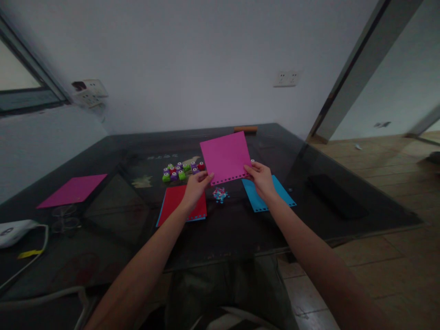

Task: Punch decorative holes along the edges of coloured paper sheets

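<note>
A pink sheet [227, 156] with a row of punched holes along its lower edge is held up above the table. My left hand [198, 185] pinches its lower left corner, and my right hand [260, 178] grips the lower right corner. Below the sheet lies a small heap of pink and blue paper bits [220, 195]. A red sheet [178, 201] with punched holes rests over a blue one, partly behind my left forearm. Under my right hand is a blue sheet [275, 195], also punched along its near edge.
Several small green, purple and red punches [178, 171] stand behind the red sheet. Another pink sheet [74, 191] lies at the left, near a white device [15, 233] with a cable. A black object [335, 195] is at the right, a brown roll [245, 129] at the back.
</note>
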